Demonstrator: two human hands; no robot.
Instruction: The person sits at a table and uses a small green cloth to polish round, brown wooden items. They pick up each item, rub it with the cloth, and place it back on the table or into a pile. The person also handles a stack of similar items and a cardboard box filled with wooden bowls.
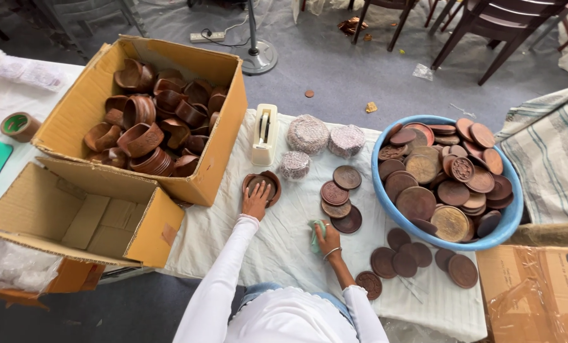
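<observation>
While the left hand (pixel 256 200) lay flat, fingers spread, on a brown holder (pixel 262 185) on the white cloth (pixel 284 248), the right hand (pixel 326 240) pinched a green rag (pixel 317 230). Probably stiff, light and breakable, the holder was best gripped by its rim.

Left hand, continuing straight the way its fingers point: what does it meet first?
The left hand points away from the person, fingertips already on a round brown wooden holder. Past that, the line seems to lead to the cream tape dispenser, though depth is hard to judge.
</observation>
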